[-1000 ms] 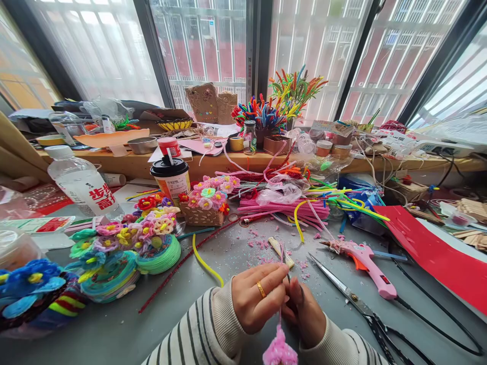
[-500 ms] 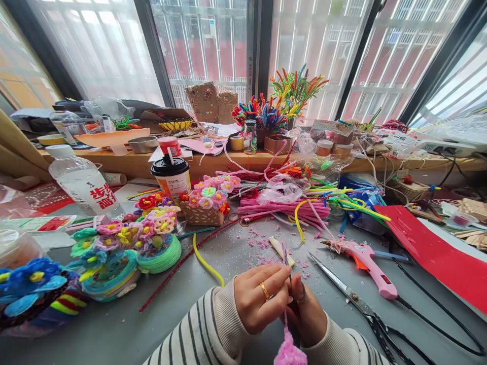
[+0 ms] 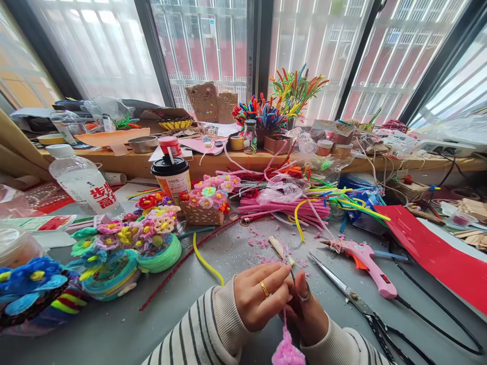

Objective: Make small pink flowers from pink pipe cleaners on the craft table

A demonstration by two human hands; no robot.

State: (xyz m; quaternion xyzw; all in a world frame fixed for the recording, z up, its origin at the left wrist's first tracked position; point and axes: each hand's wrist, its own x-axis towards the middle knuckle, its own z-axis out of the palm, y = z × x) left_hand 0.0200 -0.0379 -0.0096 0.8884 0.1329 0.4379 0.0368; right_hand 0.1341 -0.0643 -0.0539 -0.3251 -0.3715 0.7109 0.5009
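At the lower centre, my left hand (image 3: pixel 261 296), with a gold ring, pinches a thin pink stem whose tip shows above its fingertips. From that stem a fluffy pink piece (image 3: pixel 288 350) hangs below my hands. Close against its right side, my right hand (image 3: pixel 310 314) is closed round small scissors (image 3: pixel 291 271); a handle loop circles the thumb and the narrow blades point up beside the stem. Just beyond the fingertips lies a cream-coloured stick (image 3: pixel 280 249) among pink fluff clippings (image 3: pixel 261 243).
Large scissors (image 3: pixel 352 294) and a pink glue gun (image 3: pixel 367 261) with a cable lie right. Pink pipe cleaners (image 3: pixel 262 208) are piled behind. Flower-topped baskets (image 3: pixel 160 253), a cup (image 3: pixel 173 180) and a bottle (image 3: pixel 85 185) stand left. A red sheet (image 3: pixel 433 253) is far right.
The right thumb has moved slightly away from the left fingers, and the small scissors' blades look more parted. The hanging pink piece has shifted slightly left.
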